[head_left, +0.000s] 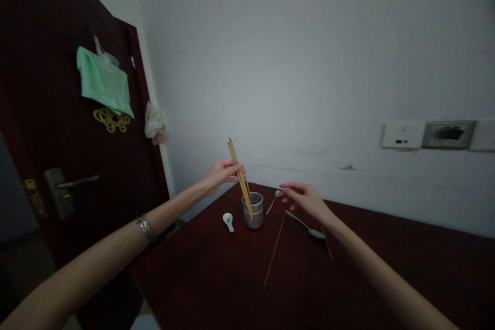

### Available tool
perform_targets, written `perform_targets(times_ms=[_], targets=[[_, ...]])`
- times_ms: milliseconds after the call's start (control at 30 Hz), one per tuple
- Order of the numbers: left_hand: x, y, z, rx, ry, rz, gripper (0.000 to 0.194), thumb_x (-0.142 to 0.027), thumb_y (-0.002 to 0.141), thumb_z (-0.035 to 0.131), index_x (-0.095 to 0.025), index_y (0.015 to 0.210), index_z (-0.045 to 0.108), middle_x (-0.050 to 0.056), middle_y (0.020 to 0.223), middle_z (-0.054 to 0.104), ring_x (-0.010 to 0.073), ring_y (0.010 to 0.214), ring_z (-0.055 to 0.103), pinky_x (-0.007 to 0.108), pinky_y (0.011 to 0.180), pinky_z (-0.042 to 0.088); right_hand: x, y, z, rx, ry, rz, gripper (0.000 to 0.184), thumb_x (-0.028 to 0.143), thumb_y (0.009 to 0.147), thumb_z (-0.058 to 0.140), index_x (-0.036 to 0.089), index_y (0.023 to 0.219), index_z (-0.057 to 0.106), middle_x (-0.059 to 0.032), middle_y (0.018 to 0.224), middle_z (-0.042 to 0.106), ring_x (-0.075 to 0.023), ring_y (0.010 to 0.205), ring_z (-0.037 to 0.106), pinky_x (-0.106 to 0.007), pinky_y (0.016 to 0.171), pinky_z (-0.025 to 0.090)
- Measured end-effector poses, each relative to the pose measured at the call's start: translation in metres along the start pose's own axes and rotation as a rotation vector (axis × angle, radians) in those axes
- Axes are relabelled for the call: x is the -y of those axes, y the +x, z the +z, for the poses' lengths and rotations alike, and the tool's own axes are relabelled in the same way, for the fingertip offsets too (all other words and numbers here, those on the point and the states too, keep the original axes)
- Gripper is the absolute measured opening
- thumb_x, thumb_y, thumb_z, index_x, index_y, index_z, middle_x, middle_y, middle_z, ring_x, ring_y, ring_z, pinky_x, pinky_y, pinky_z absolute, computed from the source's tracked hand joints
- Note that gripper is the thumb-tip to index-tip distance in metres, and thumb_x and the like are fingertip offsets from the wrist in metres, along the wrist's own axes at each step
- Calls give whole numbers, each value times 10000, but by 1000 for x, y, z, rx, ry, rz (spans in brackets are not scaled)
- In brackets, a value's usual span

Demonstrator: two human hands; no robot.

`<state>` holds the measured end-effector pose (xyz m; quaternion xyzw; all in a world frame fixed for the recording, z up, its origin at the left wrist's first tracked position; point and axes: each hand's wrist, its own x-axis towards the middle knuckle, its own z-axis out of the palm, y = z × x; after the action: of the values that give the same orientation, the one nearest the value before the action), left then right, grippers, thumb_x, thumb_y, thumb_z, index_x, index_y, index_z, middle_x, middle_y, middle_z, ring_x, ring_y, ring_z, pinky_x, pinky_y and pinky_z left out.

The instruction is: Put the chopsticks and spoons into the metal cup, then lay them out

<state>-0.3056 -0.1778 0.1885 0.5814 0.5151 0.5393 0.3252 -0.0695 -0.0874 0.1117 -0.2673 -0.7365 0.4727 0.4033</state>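
My left hand (222, 175) is closed round a few light wooden chopsticks (240, 178), which tilt down toward a metal cup (253, 216). One chopstick seems to reach into the cup; others cross in front of its rim. To the right, my right hand (303, 200) hovers with fingers apart and nothing in them. Below its fingertips lies a small metal spoon (273, 203). A larger metal spoon (309, 229) rests under my right wrist, near a partly hidden brown chopstick (328, 248). Another brown chopstick (275, 251) lies in front. Left of the cup is a white soup spoon (228, 221).
The dark red table (216, 278) meets a white wall (270, 62) at the back, with sockets (403, 135) on the right. On the left stands a dark door (46, 93) with a handle (77, 181), a green cloth (104, 80) hanging from it. A plastic bag (153, 121) hangs by the frame.
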Motion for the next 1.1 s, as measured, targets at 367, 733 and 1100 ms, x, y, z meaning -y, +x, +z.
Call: perform_targets(times_ms=[367, 733, 1100], targets=[[22, -36, 28, 56, -106, -115, 256, -329, 748, 591, -98, 858, 606, 132, 931, 643, 190, 815, 612, 327, 748, 481, 28, -29, 83, 149, 97, 29, 293, 366, 689, 575, 111, 831, 597, 21, 570, 539, -59, 427, 475, -142, 285, 386], [107, -4, -86, -164, 109, -402, 334, -293, 701, 641, -139, 937, 461, 89, 786, 661, 158, 585, 622, 243, 508, 449, -11, -81, 100, 320, -366, 152, 155, 269, 700, 561, 135, 734, 631, -3, 557, 594, -70, 420, 497, -156, 365, 372], [183, 4, -93, -213, 614, -611, 285, -379, 605, 676, -132, 619, 533, 42, 545, 580, 170, 558, 572, 264, 488, 450, -4, -110, 141, 489, -921, -61, 256, 182, 758, 445, 85, 806, 676, -177, 811, 667, -257, 760, 645, -301, 664, 481]])
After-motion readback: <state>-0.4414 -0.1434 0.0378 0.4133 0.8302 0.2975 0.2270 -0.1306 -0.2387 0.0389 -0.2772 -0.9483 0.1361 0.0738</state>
